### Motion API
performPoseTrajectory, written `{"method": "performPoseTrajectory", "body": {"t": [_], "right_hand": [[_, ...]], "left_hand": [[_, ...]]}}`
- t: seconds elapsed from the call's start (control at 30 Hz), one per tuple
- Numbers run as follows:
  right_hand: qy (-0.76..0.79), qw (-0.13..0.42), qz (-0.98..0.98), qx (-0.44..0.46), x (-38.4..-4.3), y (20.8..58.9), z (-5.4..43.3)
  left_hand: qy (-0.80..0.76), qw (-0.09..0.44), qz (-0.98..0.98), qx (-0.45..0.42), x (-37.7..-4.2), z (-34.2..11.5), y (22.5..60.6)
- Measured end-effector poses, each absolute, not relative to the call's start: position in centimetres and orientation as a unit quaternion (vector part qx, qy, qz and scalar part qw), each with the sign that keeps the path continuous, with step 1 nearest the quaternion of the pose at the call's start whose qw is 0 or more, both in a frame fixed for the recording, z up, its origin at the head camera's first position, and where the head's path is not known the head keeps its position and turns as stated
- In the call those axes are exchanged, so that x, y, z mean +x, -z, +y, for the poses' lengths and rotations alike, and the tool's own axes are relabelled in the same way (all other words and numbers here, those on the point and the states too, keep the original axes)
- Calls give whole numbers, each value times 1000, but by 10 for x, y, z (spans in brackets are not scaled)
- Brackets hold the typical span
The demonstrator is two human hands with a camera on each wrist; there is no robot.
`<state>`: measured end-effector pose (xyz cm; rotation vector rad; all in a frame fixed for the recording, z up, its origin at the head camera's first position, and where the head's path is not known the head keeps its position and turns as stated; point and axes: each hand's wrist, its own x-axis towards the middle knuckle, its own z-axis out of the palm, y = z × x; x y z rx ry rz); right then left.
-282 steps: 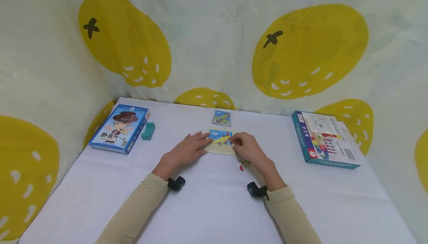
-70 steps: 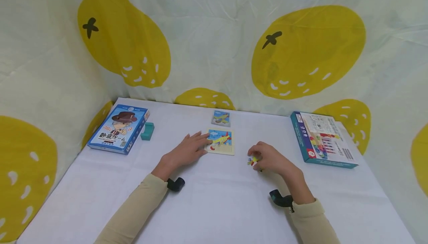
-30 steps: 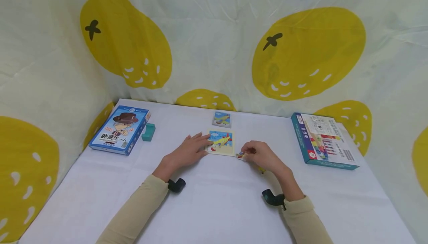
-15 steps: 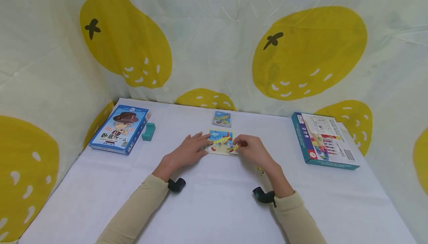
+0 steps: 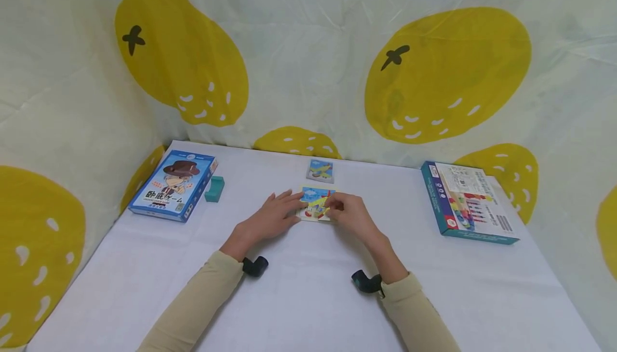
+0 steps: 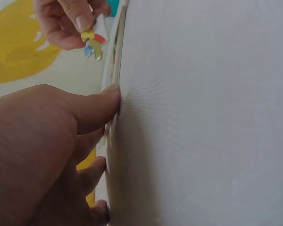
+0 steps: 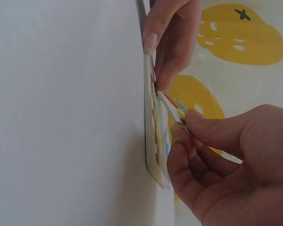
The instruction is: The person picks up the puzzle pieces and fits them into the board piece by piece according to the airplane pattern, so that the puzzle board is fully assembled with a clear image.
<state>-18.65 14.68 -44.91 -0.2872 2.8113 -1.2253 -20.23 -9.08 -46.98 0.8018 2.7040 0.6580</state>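
A jigsaw puzzle board (image 5: 310, 218) with a yellow airplane on blue sky lies mid-table. My left hand (image 5: 275, 216) rests at its left edge, fingers spread; in the left wrist view the thumb (image 6: 96, 106) presses against the board's side. My right hand (image 5: 353, 215) is over the board's right part. Between its thumb and fingers it pinches a jigsaw piece (image 6: 95, 42) with yellow, red and blue print. In the right wrist view the piece (image 7: 170, 104) is tilted above the board (image 7: 153, 141). A yellow-and-white edge (image 7: 228, 156) shows behind these fingers; I cannot tell what it is.
Behind the board lies a small card stack or tile (image 5: 320, 171) with a similar airplane picture. At left are a blue game box (image 5: 174, 185) and a teal block-like holder (image 5: 214, 189). A teal-edged box (image 5: 469, 202) lies at right. Patterned cloth hangs behind.
My right hand has picked up a jigsaw piece right of the board and carried it left over the board. A red-marked piece appeared at the board's lower left earlier. My left hand stays put.
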Motion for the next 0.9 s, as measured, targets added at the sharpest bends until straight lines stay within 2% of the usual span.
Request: {"method": "performPoseTrajectory", "body": {"t": [0.37, 0.63, 0.9], "right_hand": [[420, 39, 906, -36, -190, 458, 129], [374, 8, 926, -49, -194, 458, 123], [342, 14, 939, -37, -191, 455, 114]], "left_hand": [[-228, 122, 926, 276, -202, -90, 473], [-228, 115, 927, 275, -202, -90, 472], [-225, 119, 928, 272, -203, -90, 471]]}}
